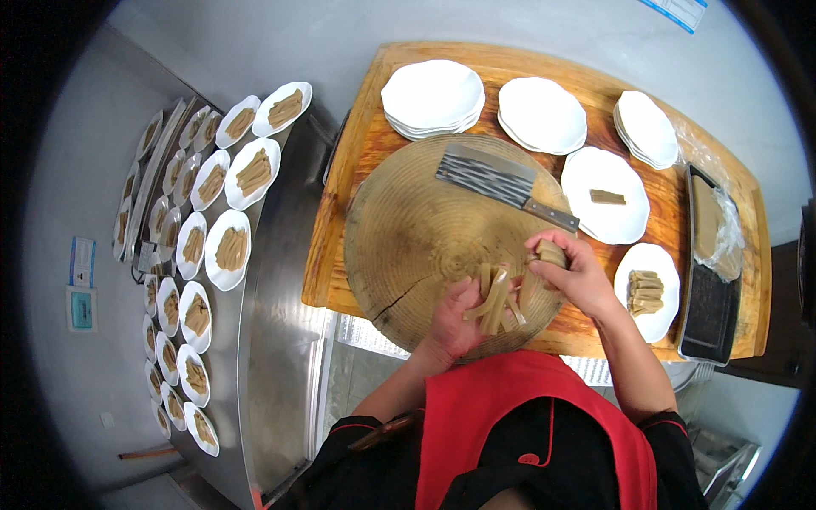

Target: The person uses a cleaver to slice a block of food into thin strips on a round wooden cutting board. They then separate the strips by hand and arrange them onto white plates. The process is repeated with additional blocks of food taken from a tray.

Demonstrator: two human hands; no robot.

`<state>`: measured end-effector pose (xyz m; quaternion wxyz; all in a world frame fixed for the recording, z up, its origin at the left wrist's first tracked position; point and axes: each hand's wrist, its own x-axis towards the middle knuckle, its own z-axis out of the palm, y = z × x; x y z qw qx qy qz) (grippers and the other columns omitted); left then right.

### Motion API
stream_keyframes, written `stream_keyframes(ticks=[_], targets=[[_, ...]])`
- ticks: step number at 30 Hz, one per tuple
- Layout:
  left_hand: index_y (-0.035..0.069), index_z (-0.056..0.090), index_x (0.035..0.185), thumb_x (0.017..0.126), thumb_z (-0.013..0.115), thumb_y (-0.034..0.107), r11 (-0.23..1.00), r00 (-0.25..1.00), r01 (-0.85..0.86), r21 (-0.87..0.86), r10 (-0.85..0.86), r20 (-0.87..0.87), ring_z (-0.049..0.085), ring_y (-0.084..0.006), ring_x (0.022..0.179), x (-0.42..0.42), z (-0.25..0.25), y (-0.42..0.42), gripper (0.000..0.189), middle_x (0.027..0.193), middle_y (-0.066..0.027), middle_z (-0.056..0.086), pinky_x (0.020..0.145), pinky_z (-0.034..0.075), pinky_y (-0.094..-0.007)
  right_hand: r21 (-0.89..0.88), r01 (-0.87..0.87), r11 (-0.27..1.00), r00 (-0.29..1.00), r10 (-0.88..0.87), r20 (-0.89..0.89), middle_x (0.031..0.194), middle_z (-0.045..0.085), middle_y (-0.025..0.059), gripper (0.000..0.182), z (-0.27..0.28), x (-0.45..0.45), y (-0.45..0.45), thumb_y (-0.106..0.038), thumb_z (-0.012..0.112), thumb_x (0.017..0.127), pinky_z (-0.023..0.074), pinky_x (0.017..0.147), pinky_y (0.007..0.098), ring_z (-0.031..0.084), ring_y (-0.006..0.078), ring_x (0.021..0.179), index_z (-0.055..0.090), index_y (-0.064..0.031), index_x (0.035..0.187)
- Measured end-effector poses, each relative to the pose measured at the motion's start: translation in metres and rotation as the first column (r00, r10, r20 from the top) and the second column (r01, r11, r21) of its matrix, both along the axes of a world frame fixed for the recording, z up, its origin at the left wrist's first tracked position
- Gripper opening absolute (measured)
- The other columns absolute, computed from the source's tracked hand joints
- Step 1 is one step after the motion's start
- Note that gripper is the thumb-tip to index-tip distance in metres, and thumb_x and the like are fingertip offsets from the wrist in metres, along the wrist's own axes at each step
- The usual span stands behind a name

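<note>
My left hand (460, 317) holds a loose bunch of translucent brown jelly-like strips (495, 303) over the near part of a round wooden chopping block (408, 217). Just right of it, my right hand (574, 268) grips a small stack of short strips (549, 254) between thumb and fingers. A cleaver (488, 177) with a wooden handle lies flat across the block's far side, its handle pointing right. One white plate (605, 226) beside the block carries a short piece (607, 197); a nearer white plate (665, 306) bears a neat row of strips (645, 292).
Stacked white plates (433, 95) stand along the wooden table's (331, 255) far side. At the right, a black tray (711, 325) holds a brown slab (704, 217) and plastic film (723, 236). Many filled plates (213, 252) line a steel counter (268, 319) at left.
</note>
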<state>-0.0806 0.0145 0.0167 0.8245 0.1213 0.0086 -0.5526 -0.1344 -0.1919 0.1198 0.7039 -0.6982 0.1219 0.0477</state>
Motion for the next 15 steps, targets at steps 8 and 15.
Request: stream_keyframes(ticks=[8,15], targets=[[0.003,0.034,0.145,0.092,0.051,0.042,0.995,0.993,-0.096,-0.011,0.095,-0.07,0.045,-0.0397,0.129,0.004,0.005,0.0,0.068,0.142,-0.0222,0.044,0.109,0.037,-0.0498,0.003,-0.149,0.989,0.988,0.149,0.039,0.098,0.062,-0.0001,0.023,0.05,-0.026,0.002,0.001,0.066,0.089,0.0473,0.082,0.023,0.056,0.0063,0.092,0.061,-0.0039,0.111],[0.001,0.034,0.145,0.095,0.046,0.043,0.995,0.999,0.026,-0.093,-0.028,-0.018,0.053,-0.0367,0.121,0.002,0.012,-0.005,0.067,0.137,-0.0215,0.049,0.106,0.04,-0.0483,-0.076,-0.11,0.991,0.994,0.111,0.014,0.087,0.063,0.0008,0.02,0.013,-0.014,0.015,0.0,0.064,0.09,0.0489,0.07,0.0226,0.06,0.0067,0.077,0.059,-0.0024,0.11]])
